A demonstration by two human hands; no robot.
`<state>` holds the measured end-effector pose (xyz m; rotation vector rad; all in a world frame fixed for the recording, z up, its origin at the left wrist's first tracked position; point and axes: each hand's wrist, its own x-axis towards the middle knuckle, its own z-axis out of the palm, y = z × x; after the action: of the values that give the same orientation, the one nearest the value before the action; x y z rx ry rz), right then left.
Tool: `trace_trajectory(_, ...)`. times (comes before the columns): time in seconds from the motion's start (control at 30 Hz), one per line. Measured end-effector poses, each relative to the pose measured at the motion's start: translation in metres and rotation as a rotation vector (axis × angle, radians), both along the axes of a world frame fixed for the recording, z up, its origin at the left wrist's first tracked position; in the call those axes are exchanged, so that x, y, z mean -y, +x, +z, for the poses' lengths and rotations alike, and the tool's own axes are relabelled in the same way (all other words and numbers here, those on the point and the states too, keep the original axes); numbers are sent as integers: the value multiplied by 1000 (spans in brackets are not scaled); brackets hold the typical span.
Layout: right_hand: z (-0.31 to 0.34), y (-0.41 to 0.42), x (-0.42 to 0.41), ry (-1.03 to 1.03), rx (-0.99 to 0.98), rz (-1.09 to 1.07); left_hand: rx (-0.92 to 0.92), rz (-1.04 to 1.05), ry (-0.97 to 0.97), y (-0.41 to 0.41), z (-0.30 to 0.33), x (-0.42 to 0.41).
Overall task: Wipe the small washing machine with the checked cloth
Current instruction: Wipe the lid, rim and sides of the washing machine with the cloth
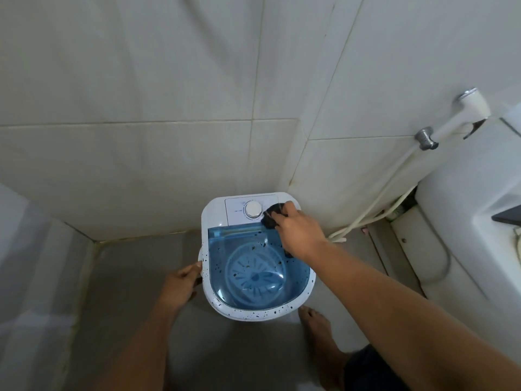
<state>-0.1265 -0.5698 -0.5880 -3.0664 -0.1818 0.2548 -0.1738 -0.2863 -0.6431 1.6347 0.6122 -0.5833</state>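
From the head camera, looking down, the small washing machine (258,256) stood on the grey floor (135,277) in the corner where two tiled walls (141,94) met. Its white body was flecked with dark specks along the front rim and the left side. My right hand (300,235) reached across its top, fingers closed around the checked cloth (273,214), which looked nearly black from here (the pattern was too dark to make out). I had the bunched cloth pressed on the white control panel, just beside the round white dial (253,209), and a bit of cloth also showed under the heel of my hand, over the lid.

The blue see-through lid (242,249) lay shut over the tub. Through it I could see the round ribbed agitator plate (255,273) at the bottom; whether any water sat in there I could not tell. Dark specks dotted the lid as well.

My left hand (181,286) was curled against the machine's left side, fingers wrapped on the edge near the small side handle, gripping the body.

My bare right foot (315,323) stood on the floor just in front of the machine's right corner. Off to the right, a white spray nozzle (470,104) hung on the wall with its hose (377,204) running down to the floor, beside a white toilet (479,221).
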Motion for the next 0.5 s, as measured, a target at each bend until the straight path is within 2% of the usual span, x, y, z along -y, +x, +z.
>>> trace_trajectory(0.23, 0, -9, 7, -33, -21, 55, 7, -21, 1, 1, -1, 0)
trace_trajectory(0.4, -4, 33, 6, 3, 26, -84, -10, -21, 14, 2, -6, -4)
trace_trajectory(0.5, 0, 67, 11, 90, -12, -222, -20, -23, 22, 3, -7, -5)
